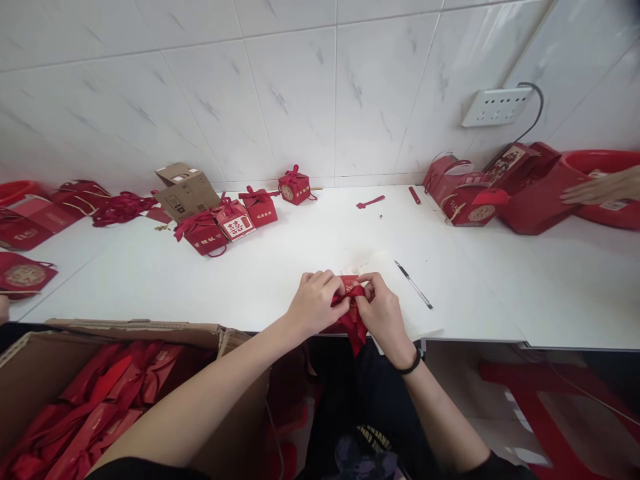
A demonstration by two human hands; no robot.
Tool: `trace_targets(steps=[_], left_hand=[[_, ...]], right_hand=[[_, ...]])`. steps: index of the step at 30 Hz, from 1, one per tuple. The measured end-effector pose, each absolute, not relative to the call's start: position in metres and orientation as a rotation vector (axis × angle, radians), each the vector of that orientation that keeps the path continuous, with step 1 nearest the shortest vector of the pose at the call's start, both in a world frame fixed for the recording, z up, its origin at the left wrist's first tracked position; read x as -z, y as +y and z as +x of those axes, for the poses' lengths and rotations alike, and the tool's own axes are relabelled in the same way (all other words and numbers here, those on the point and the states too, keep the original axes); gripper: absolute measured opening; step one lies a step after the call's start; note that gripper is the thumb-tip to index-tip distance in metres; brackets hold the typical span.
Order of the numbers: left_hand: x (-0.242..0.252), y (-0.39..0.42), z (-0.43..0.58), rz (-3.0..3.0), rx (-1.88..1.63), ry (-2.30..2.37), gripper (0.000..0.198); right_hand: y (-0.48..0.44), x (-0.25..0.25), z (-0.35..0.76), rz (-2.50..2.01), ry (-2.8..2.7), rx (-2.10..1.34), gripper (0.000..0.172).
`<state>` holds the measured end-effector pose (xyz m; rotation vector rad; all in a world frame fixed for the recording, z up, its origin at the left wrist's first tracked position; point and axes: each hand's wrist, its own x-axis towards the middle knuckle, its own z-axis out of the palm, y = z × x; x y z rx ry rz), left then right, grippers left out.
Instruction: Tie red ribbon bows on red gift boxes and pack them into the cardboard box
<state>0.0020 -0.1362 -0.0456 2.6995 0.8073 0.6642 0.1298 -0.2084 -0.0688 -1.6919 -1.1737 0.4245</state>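
Note:
At the table's front edge, my left hand (316,301) and my right hand (383,312) both pinch a dark red ribbon (354,327). The ribbon lies across the top of a small red gift box (349,283), and its tails hang down over the front. My fingers cover most of the box and the ribbon's crossing. Pale paper (400,293) lies under and beside the box. A black pen (414,285) rests to the right of my right hand.
Ribbon-tied red boxes (204,233) and a small brown carton (187,193) stand back left. A cardboard box (145,327) full of red boxes sits below left. Red boxes (475,207), a red basin (607,160) and another person's hand (605,188) are at right. A power strip (497,107) is wall-mounted.

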Motion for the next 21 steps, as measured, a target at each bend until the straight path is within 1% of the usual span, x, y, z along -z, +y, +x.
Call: trace_targets(steps=[4, 8, 12, 18, 21], left_hand=[[0.045, -0.136, 0.001, 2.698, -0.643, 0.812, 0.010], [0.046, -0.137, 0.002, 2.730, -0.641, 0.779, 0.010], [0.047, -0.138, 0.002, 2.720, -0.633, 0.781, 0.012], [0.035, -0.139, -0.001, 2.630, -0.568, 0.776, 0.016], [0.020, -0.136, -0.012, 2.479, -0.451, 0.892, 0.019]], right_hand=[[-0.212, 0.067, 0.141, -1.652, -1.257, -0.599, 0.019], [-0.218, 0.062, 0.158, -1.488, -1.337, -0.851, 0.030], [-0.225, 0.056, 0.167, -1.475, -1.311, -0.930, 0.040], [-0.223, 0.056, 0.156, -1.491, -1.159, -0.928, 0.035], [-0.221, 0.060, 0.154, -1.490, -1.158, -0.875, 0.032]])
